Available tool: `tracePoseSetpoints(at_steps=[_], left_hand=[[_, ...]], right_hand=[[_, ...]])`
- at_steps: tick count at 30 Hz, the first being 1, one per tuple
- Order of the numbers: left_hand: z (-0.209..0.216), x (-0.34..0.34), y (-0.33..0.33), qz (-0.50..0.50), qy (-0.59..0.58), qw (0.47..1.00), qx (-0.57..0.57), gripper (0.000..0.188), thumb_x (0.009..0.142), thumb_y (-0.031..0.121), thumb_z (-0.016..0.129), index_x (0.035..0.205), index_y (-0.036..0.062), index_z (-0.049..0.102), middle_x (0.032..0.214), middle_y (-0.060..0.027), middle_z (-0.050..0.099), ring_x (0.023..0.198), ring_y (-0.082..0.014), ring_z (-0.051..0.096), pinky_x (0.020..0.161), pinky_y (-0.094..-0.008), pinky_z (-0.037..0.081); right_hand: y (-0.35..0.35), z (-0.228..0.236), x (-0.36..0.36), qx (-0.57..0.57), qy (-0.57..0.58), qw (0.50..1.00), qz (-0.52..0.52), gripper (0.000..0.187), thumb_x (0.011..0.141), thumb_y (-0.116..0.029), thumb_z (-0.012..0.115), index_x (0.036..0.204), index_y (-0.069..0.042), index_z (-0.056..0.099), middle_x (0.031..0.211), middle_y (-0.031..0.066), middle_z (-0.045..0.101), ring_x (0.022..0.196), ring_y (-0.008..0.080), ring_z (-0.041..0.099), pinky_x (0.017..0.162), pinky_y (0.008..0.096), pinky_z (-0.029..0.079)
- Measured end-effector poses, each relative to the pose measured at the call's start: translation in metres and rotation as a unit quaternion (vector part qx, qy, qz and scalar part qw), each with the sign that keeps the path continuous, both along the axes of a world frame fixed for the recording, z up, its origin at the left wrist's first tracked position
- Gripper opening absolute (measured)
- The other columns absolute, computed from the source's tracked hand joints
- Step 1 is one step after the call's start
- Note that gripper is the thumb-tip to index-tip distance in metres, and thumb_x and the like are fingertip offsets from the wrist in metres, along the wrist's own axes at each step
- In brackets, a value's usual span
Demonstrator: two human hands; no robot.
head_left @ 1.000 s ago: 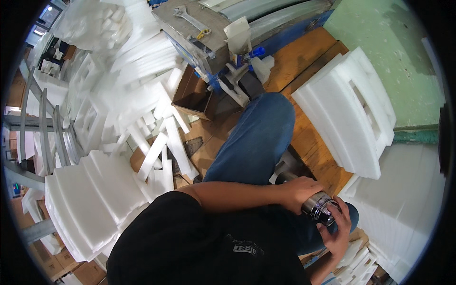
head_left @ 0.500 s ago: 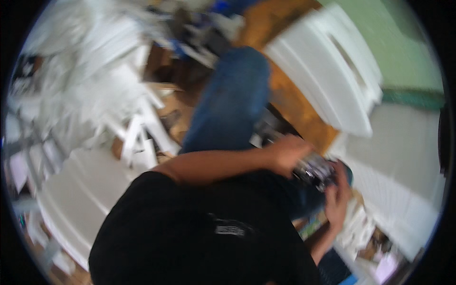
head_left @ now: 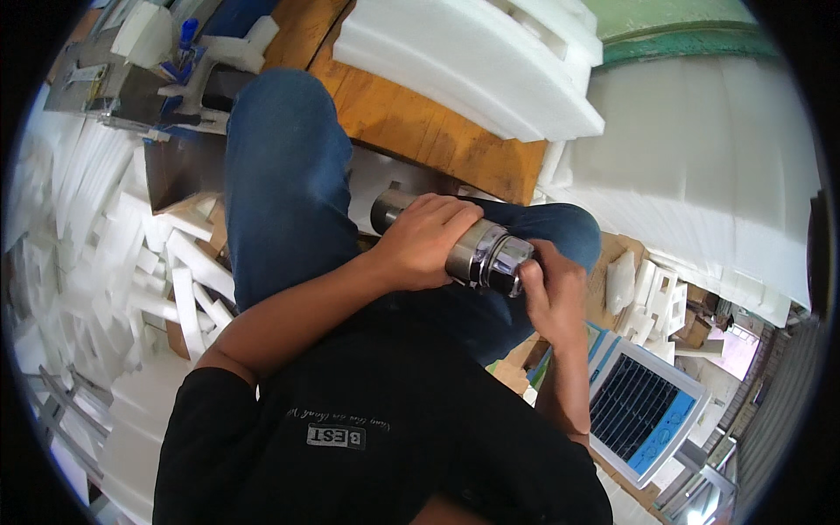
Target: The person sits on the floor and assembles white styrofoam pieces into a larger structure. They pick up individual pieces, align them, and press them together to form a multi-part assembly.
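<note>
I hold a steel thermos flask (head_left: pixel 468 251) over my lap, tilted, its shiny cap end toward the right. My left hand (head_left: pixel 429 241) is wrapped round the middle of its body. At the cap end my right hand (head_left: pixel 557 293) is closed, with thumb and fingers gripping the cap (head_left: pixel 510 261). The far lower end of the flask shows dark past my left hand. Part of the cap is hidden behind my right fingers.
In front of my knees stands a wooden table (head_left: pixel 437 131) with a large white foam block (head_left: pixel 472 66) on it. White foam pieces (head_left: pixel 188 297) are heaped at the left. A white and blue device with a dark gridded face (head_left: pixel 643 407) stands at the right. A blue-handled tool (head_left: pixel 186 39) is at the far left.
The view has swung to the right and is sharper now. Both hands were on the flask before and still are, now shown nearer the middle of the picture.
</note>
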State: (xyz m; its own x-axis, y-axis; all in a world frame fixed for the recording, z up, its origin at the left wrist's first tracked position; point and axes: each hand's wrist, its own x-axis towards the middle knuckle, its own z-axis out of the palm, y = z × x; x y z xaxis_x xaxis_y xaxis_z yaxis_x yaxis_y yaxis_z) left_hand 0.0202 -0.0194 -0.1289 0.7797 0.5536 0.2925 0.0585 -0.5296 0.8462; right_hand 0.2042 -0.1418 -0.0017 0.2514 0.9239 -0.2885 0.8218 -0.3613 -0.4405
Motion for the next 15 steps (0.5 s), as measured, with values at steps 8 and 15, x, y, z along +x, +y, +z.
tracePoseSetpoints(at_steps=[8, 15], left_hand=[[-0.012, 0.000, -0.004, -0.008, -0.057, 0.997, 0.050, 0.077, 0.064, 0.023, 0.090, 0.129, 0.0017, 0.055, 0.121, -0.0189, 0.064, 0.117, -0.0401, 0.061, 0.100, -0.0522, 0.046], [-0.026, 0.003, -0.013, 0.009, -0.111, 0.990, 0.082, 0.086, 0.058, 0.020, 0.090, 0.134, 0.0018, 0.052, 0.125, -0.0173, 0.063, 0.121, -0.0380, 0.060, 0.104, -0.0501, 0.043]], right_hand=[[-0.006, 0.011, 0.006, -0.122, -0.074, 0.984, -0.105, 0.044, 0.105, -0.033, 0.052, 0.092, 0.004, 0.073, 0.087, 0.0196, 0.073, 0.077, 0.0313, 0.071, 0.072, 0.0426, 0.054], [-0.025, -0.007, 0.025, -0.022, -0.032, 0.999, -0.034, 0.074, 0.102, -0.058, 0.055, 0.146, 0.001, 0.054, 0.097, 0.0230, 0.073, 0.087, 0.0267, 0.070, 0.071, 0.0366, 0.053]])
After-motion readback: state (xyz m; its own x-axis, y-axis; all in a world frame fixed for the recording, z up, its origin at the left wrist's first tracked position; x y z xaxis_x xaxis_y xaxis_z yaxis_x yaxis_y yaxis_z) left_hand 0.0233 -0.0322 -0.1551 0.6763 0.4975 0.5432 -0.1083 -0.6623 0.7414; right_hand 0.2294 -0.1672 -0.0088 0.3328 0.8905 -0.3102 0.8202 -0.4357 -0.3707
